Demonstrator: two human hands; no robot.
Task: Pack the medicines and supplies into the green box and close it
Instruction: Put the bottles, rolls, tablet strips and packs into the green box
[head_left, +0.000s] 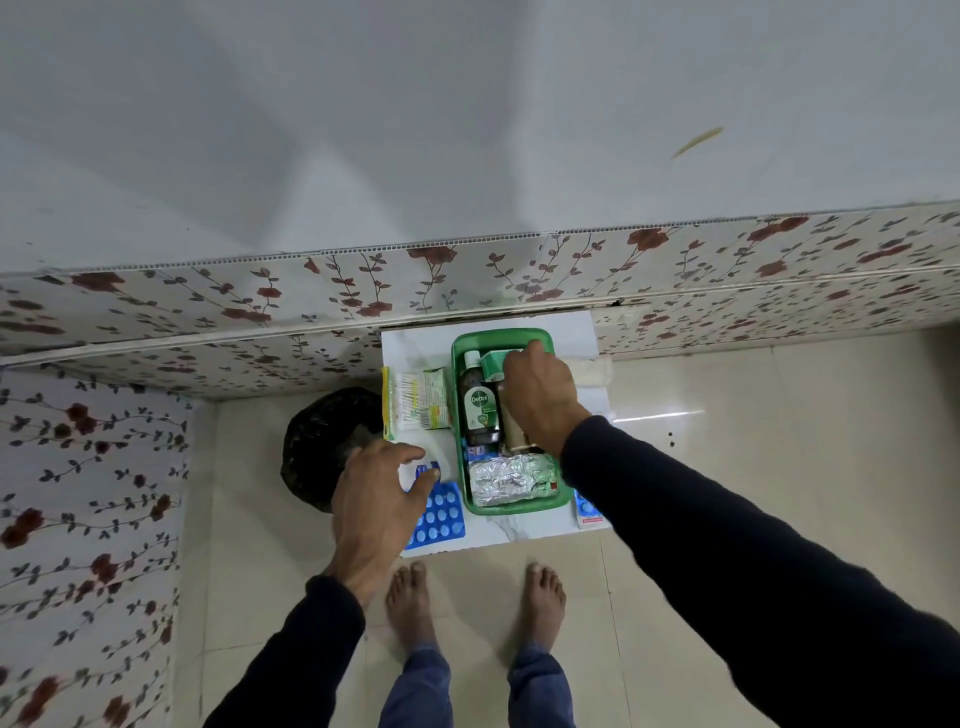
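The green box (459, 374) stands open on a small white table (415, 343). Inside lie a brown Dettol bottle (480, 410), a green carton (493, 364) and silver foil strips (506, 478). My right hand (540, 400) is inside the box, its fingers closed on the green carton. My left hand (374, 499) hovers over the table's left front, fingers spread and touching a small white-and-blue pack (423, 470). A blue blister strip (441, 517) lies under that hand. A yellow-green packet (415, 397) lies left of the box.
A black bin bag (322, 441) sits on the floor left of the table. A white cloth-like item (592, 371) lies right of the box, and a blue-and-white pack (587, 512) at the table's right front. The floral wall is right behind. My bare feet stand below the table.
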